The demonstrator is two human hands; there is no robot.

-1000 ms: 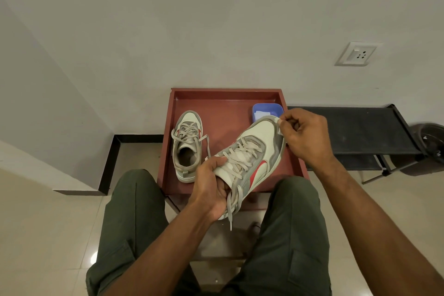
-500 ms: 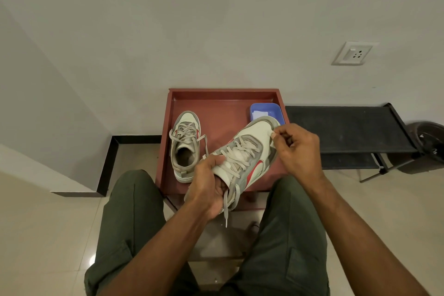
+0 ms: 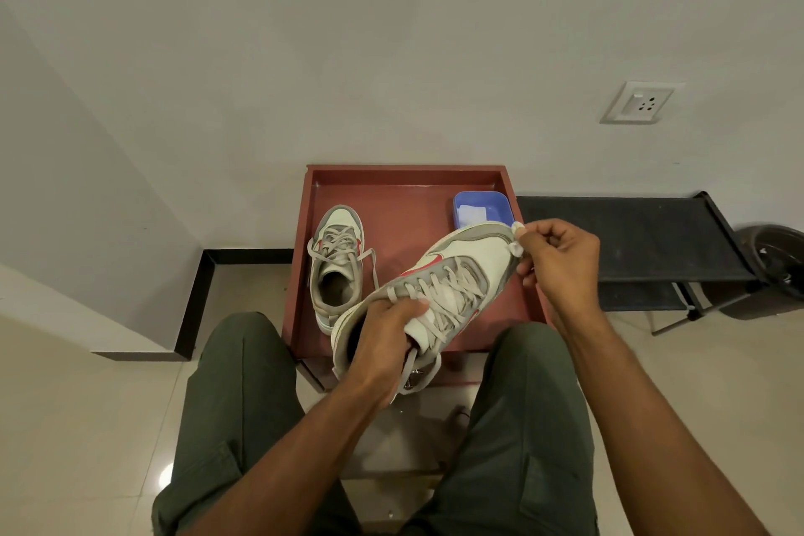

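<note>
The left hand (image 3: pixel 382 346) grips the raised sneaker (image 3: pixel 457 274) at its collar, its fingers lost inside the opening; the heel and sole are covered too. The right hand (image 3: pixel 563 263) pinches a white scrap (image 3: pixel 516 248) at the toe, mostly buried between thumb and fingertips and too small to name. Just beyond those fingertips the toe hides the near wall of a blue tub (image 3: pixel 483 205), its pale contents unclear. Well right of them, a dark round vessel (image 3: pixel 778 265) is cut by the edge.
</note>
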